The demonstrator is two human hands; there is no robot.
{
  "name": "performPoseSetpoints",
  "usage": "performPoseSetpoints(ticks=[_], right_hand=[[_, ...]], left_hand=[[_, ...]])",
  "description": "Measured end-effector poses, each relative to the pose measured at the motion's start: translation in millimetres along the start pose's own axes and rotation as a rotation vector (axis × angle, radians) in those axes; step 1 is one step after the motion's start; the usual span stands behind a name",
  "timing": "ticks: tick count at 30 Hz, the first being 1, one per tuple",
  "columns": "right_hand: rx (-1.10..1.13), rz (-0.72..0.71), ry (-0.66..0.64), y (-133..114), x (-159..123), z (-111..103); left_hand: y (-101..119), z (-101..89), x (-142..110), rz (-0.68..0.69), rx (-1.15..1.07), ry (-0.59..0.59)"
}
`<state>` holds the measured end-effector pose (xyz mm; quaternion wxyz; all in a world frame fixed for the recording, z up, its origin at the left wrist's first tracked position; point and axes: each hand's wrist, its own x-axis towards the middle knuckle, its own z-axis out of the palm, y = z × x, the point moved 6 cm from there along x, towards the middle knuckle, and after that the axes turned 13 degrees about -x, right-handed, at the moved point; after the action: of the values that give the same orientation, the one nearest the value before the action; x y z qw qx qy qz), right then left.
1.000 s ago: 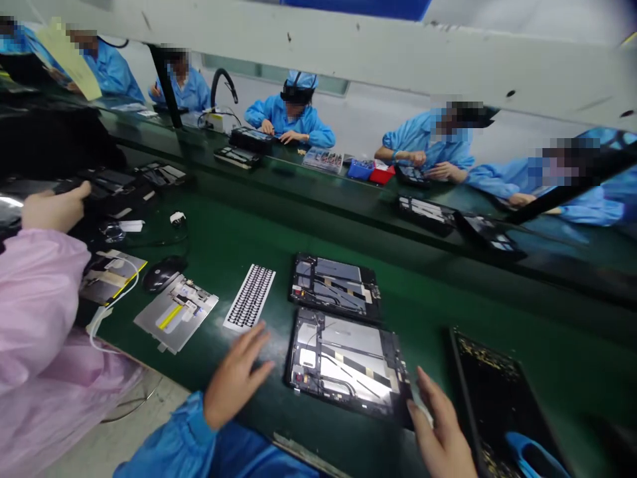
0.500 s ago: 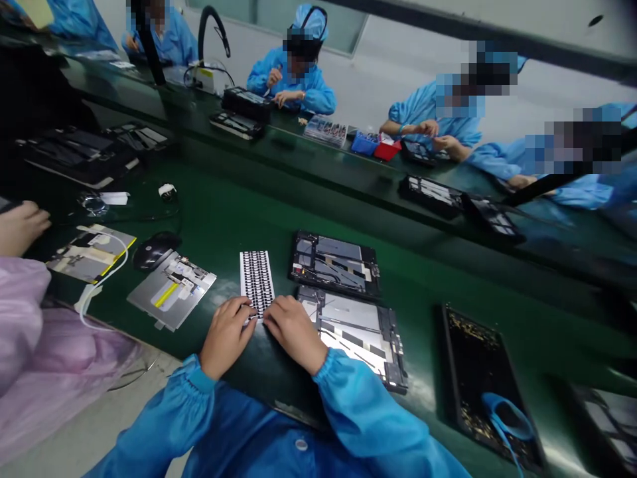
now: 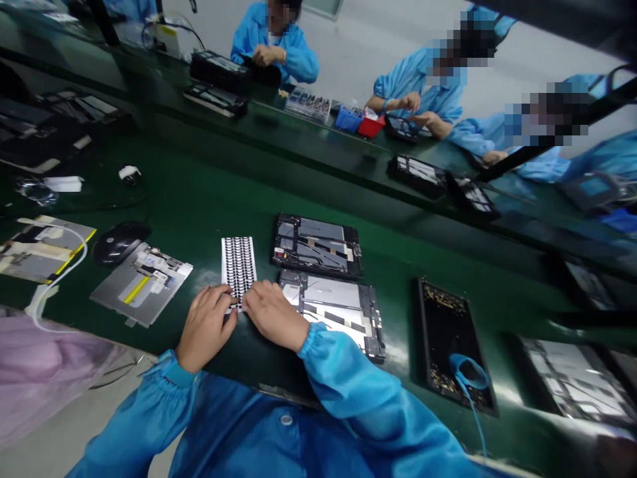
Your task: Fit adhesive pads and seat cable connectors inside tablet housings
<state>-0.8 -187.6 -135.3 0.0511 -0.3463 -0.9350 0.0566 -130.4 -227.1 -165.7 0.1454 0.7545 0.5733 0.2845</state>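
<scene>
A white sheet of small black stickers (image 3: 239, 260) lies on the green bench in front of me, printed in rows. My left hand (image 3: 206, 325) is closed at its lower left corner, thumb and fingertips drawn together on the edge. At the lower right corner, my right hand (image 3: 275, 312) has its fingertips pinched on the sheet, close to the left hand. Whether a single sticker is between the fingers cannot be seen. Just right of the sheet is an opened tablet (image 3: 331, 299) with silvery insides, partly behind my right hand. A second opened tablet (image 3: 318, 244) lies beyond it.
To the left are a flat metal panel (image 3: 144, 282), a black mouse (image 3: 121, 242) and a white cable (image 3: 82, 252). A black tray (image 3: 450, 332) of small brass-coloured pieces holds a blue strap (image 3: 470, 372) at right. Co-workers in blue sit across the raised shelf.
The view has swung to the right, so bench items appear further left. Both hands stay at the sheet's lower edge; my right hand lies flatter over its corner.
</scene>
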Motion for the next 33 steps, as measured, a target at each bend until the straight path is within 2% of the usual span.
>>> performPoseSetpoints(ticks=[2,3,5,8,9,11,13,15,18,21,23,27,30,33], right_hand=[[0.229,0.064,0.142,19.4,-30.0,-25.8],[0.341,0.144,0.239,36.0,-51.4,-36.8],[0.429,0.417,0.41,78.7,-104.4,-46.2],[0.374,0.834,0.563,134.6,-187.1,-32.0],[0.371,0.918,0.581,145.8,-207.2,-23.0],[0.395,0.993,0.579,155.8,-230.4,-5.8],[0.418,0.989,0.573,152.9,-235.6,3.4],[0.414,0.964,0.574,143.4,-231.9,3.9],[0.376,0.925,0.577,125.0,-224.4,-4.3],[0.213,0.825,0.569,96.8,-215.8,-17.1],[0.122,0.702,0.516,71.0,-204.5,-20.6],[0.132,0.525,0.377,28.1,-180.0,-11.4],[0.113,0.495,0.33,16.6,-170.2,-3.0],[0.063,0.498,0.282,17.1,-166.2,2.3]], left_hand=[[-1.8,-1.1,-0.1,0.01,-0.007,0.001],[-1.1,-2.5,-0.1,0.019,-0.018,0.014],[4.9,-7.1,0.5,0.035,-0.049,0.076],[25.6,-7.8,3.9,0.032,-0.127,0.157],[35.2,-2.9,5.9,0.033,-0.157,0.134],[56.2,14.9,9.5,0.058,-0.213,-0.002],[73.5,34.6,10.1,0.094,-0.255,-0.157],[81.5,46.7,8.6,0.101,-0.274,-0.223],[81.7,50.1,5.2,0.07,-0.253,-0.199],[86.9,48.1,1.3,0.084,-0.231,-0.151],[96.6,48.8,-1.1,0.14,-0.237,-0.116],[110.5,57.0,-3.4,0.204,-0.296,-0.081],[108.5,59.9,-2.3,0.174,-0.353,-0.066],[104.9,58.3,-1.5,0.162,-0.403,-0.059]])
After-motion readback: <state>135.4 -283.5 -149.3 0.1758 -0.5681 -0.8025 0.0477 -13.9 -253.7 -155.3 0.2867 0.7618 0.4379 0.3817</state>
